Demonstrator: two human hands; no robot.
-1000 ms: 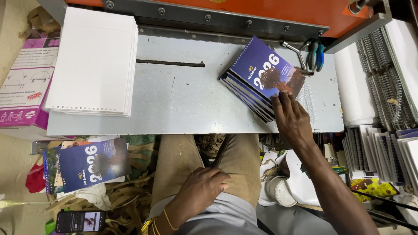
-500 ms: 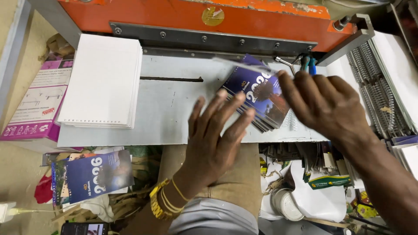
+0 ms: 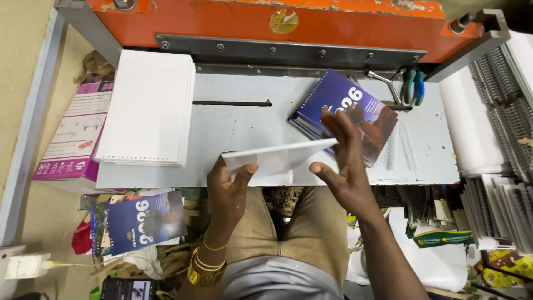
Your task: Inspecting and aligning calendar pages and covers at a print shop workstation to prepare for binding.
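Starting at the far left, a pink and white carton [image 3: 71, 145] sits on the floor beside the grey worktable [image 3: 239, 125], and below it, under the table edge, lies a blue printed cover [image 3: 145, 221] among paper scraps, with a phone [image 3: 126, 289] at the bottom edge of the view. On the table's left part rests a tall stack of white punched sheets [image 3: 147, 108], squared up and touching nothing else. Along the back runs the orange machine body [image 3: 266, 28] with its grey bolted bar. Near the table's front edge the left hand [image 3: 229, 191], gold bangles at its wrist, is closed on the left end of a thin bundle of white sheets [image 3: 277, 158], thumb on top and fingers beneath, holding it tilted just above the table. The right hand [image 3: 344, 166] is spread flat and not gripping, its palm and fingers pressed against the bundle's right end. Behind that hand lies a pile of blue spiral-bound booklets [image 3: 347, 114], turned at an angle on the table. Just right of it are white plastic binding combs [image 3: 395, 150], and at the back pliers with blue-green handles [image 3: 412, 86]. Farther right stand a white paper roll [image 3: 472, 128] and racks of binding coils [image 3: 505, 94]
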